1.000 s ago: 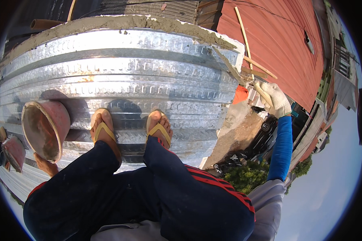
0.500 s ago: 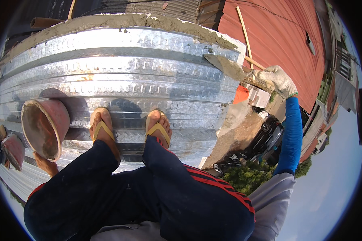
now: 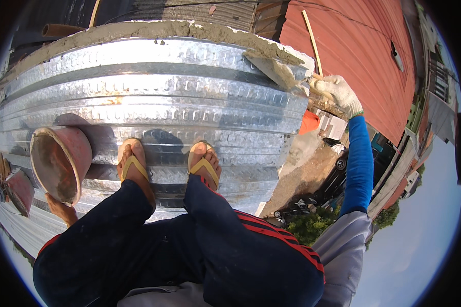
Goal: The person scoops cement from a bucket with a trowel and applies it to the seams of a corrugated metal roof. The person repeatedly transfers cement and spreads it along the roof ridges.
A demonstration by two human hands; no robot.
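Observation:
A white knitted glove covers my right hand, which is closed around the wooden handle of a trowel. The trowel's grey, mortar-smeared blade lies against the right end of a strip of wet mortar along the far wall edge. To the left of my feet a reddish bucket tilts toward me, with grey residue inside. My bare left hand grips the bucket at its near lower rim; some of its fingers are hidden behind the bucket.
I stand in yellow flip-flops on ribbed sheet metal. Its right edge drops to the ground, where a dark vehicle and a bush show. Beyond are a red roof and a wooden stick. Another reddish container sits far left.
My right hand has moved left and slightly up with the trowel, bringing its blade closer to the mortar strip. My left hand stays at the bucket.

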